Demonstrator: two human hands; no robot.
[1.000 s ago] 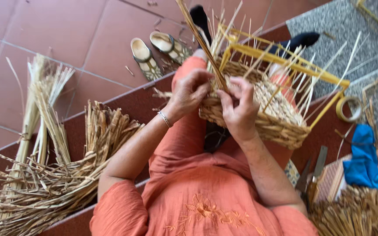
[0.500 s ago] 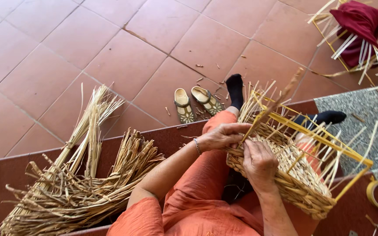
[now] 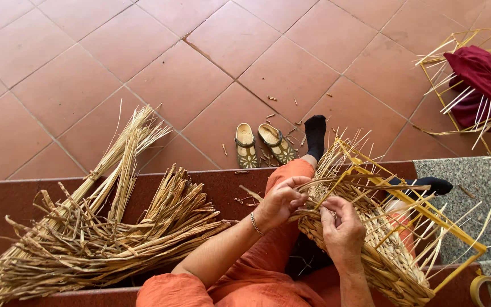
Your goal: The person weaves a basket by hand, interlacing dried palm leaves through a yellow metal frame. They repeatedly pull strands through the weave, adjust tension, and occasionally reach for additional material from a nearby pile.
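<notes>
resting on the lap of the seated person, the half-woven straw basket (image 3: 370, 244) sits inside a yellow frame (image 3: 427, 213). the left hand (image 3: 279, 200) pinches a flat straw strand (image 3: 336, 183) at the basket rim; the right hand (image 3: 343, 227) presses its fingers together on the weave. a pile of straw (image 3: 103, 233) lies on the dark red step (image 3: 7, 199), and sandals (image 3: 262, 145) stand on the tiled floor (image 3: 143, 68).

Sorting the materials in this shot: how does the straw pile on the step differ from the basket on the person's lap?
The straw pile lies loose and unwoven, untouched; the basket is tightly woven, with the left hand and right hand on it. The pile has no frame; the basket sits in a yellow frame. Both are the same tan straw.
</notes>
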